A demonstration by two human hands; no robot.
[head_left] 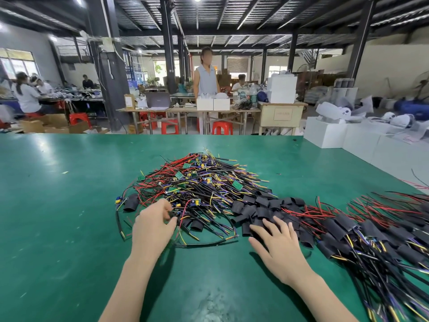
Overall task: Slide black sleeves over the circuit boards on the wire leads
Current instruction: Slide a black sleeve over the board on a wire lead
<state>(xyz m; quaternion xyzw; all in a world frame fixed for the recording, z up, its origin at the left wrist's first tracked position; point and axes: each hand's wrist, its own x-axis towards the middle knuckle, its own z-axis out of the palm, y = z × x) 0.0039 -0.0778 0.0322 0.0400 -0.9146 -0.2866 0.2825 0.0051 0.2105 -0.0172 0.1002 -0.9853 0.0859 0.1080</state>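
Observation:
A heap of wire leads with small green circuit boards (199, 182) lies mid-table on the green mat. Loose black sleeves (262, 208) are bunched to its right, and one stray sleeve (130, 204) lies at its left edge. My left hand (154, 225) reaches into the heap's near edge, its curled fingers pinching a lead among the wires. Over the sleeve pile my right hand (277, 246) lies flat with spread fingers, their tips touching the sleeves. Sleeved leads (362, 235) are stacked at the right.
The green table (58, 217) stretches wide to the left and near me. White boxes (343, 133) stand at the far right corner. A person stands beyond the table's far edge; others sit at benches at the back left.

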